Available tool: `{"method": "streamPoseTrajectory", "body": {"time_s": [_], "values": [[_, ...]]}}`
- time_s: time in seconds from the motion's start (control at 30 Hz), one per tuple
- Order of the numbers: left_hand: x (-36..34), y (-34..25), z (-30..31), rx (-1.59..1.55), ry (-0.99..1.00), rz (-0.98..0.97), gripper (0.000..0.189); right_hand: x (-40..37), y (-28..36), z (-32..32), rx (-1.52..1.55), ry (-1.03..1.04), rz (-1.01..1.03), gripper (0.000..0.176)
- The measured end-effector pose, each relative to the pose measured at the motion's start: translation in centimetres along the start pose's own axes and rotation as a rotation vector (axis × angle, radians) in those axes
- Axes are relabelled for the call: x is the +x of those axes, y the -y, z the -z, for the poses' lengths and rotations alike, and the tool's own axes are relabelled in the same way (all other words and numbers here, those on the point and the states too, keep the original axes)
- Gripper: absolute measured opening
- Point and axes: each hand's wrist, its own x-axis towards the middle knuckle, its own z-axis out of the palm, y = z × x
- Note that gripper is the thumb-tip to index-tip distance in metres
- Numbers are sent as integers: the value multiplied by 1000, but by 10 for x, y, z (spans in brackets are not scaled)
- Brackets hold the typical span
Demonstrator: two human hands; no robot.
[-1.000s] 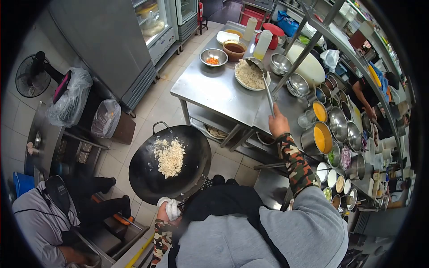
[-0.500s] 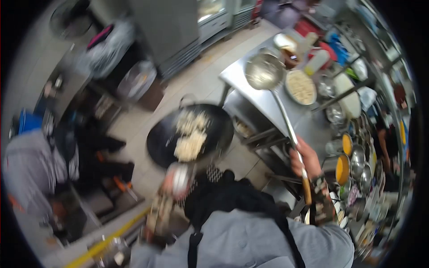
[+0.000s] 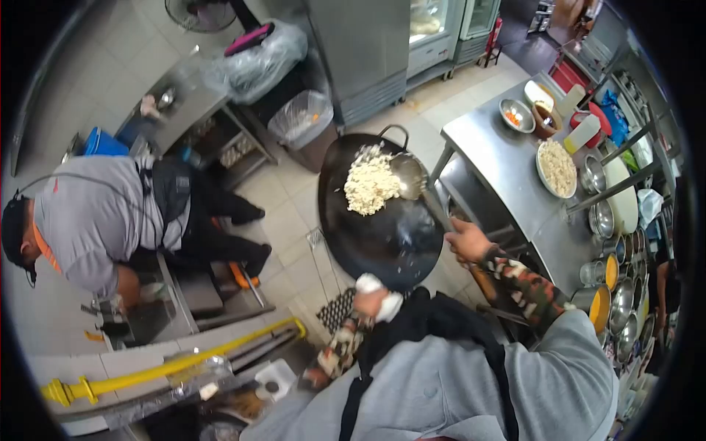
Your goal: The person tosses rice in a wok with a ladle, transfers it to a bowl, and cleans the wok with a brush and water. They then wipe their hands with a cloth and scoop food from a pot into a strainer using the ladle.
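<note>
A big black wok [image 3: 390, 246] holds a pale, crumbly heap of food [image 3: 371, 181] in its upper part. My right hand [image 3: 469, 242] is closed round the handle of a metal ladle [image 3: 409, 176], whose bowl rests in the wok against the right side of the heap. At the wok's near rim, my left hand [image 3: 371, 302] grips a white cloth [image 3: 391, 305]. The rim under the cloth is hidden.
To the right, a steel table [image 3: 500, 184] bears a bowl of pale food [image 3: 557, 170], a small metal bowl [image 3: 517, 116] and bottles. A co-worker [image 3: 103, 202] bends over at left. A lined bin [image 3: 301, 121] stands beyond the wok; a yellow pipe [image 3: 176, 364] runs lower left.
The ladle has come down from above the table into the wok, and my right hand has lowered with it. The food now forms one heap. The whole view has shifted.
</note>
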Motion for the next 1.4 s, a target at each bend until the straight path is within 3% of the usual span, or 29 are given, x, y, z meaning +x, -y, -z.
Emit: {"method": "streamPoseTrajectory", "body": {"time_s": [0.03, 0.07, 0.1, 0.13, 0.17, 0.2, 0.23, 0.27, 0.3, 0.33, 0.37, 0.4, 0.43, 0.47, 0.5, 0.57, 0.6, 0.67, 0.7, 0.77, 0.97, 1.03, 1.1, 1.17, 1.23, 1.3, 1.37, 1.4], "values": [[12, -1, -2, 141, 52, -11, 20, 6, -16, -24, 87, -15, -70, 37], [35, -4, -9, 328, 105, 75, 21, 7, -17, -29, 265, 168, -154, 22], [50, -3, -10, 462, 78, 317, 21, 3, -25, -38, 462, 354, -256, 14], [72, 2, -17, 529, -402, 1141, 21, 0, -41, -38, 512, 464, -339, 19], [69, 6, -5, 540, -413, 1157, 21, -1, -51, -32, 556, 568, -413, 28], [78, 1, 7, -30, -382, 1404, 19, -8, -58, -29, 590, 611, -482, 32], [59, -17, 17, -511, 402, 973, 18, -9, -61, -26, 605, 614, -486, 32], [40, -29, 11, -525, 224, 1037, 15, -14, -69, -23, 737, 712, -558, 32], [31, -16, 22, -514, 300, 1026, 15, -18, -77, -16, 873, 804, -614, 33], [12, -42, 18, -461, 263, 1014, 16, -13, -97, -13, 835, 732, -516, 23], [13, -2, 33, -533, 146, 981, 19, -19, -101, -8, 868, 711, -497, 23], [-7, -65, 19, -426, 200, 1057, 24, -24, -99, -4, 922, 709, -460, 12], [-2, -30, 31, -359, 196, 1047, 20, -31, -98, 1, 972, 709, -424, 12], [-15, -55, 42, -340, 452, 961, 23, -40, -97, 8, 1036, 714, -395, 17], [-23, -72, 38, -293, 372, 967, 26, -51, -98, 14, 1055, 686, -376, 17], [-25, -93, 35, -435, 508, 959, 25, -77, -101, 29, 1153, 633, -326, 19], [-28, -115, 19, -424, 408, 949, 20, -89, -104, 38, 1191, 667, -275, 21], [-2, -83, 27, -437, 337, 866, 12, -123, -100, 57, 1272, 634, -163, 25], [-15, -125, -2, -420, 409, 771, 13, -143, -94, 64, 1256, 610, -86, 26], [7, -115, -4, -396, 422, 741, 16, -178, -85, 89, 1278, 536, 51, 28], [16, -134, -16, -349, 463, 752, 26, -220, -45, 187, 991, -253, 244, 18], [16, -132, -14, -343, 464, 763, 26, -201, -49, 228, 1123, -281, 266, 16], [14, -122, -6, -343, 405, 764, 26, -167, -68, 265, 1276, -149, 226, 18], [7, -124, -3, -325, 327, 792, 26, -131, -83, 283, 1308, -181, 144, 17], [3, -118, 12, -398, 378, 789, 17, -130, -74, 281, 1339, -210, 64, 16], [-1, -112, 24, -305, 364, 765, 18, -147, -56, 263, 921, -571, 115, 21], [-5, -109, 38, -341, 285, 884, 10, -149, -63, 256, 762, -649, 160, 30], [2, -84, 61, -127, 446, 709, 15, -146, -70, 255, 557, -723, 214, 37]]}}
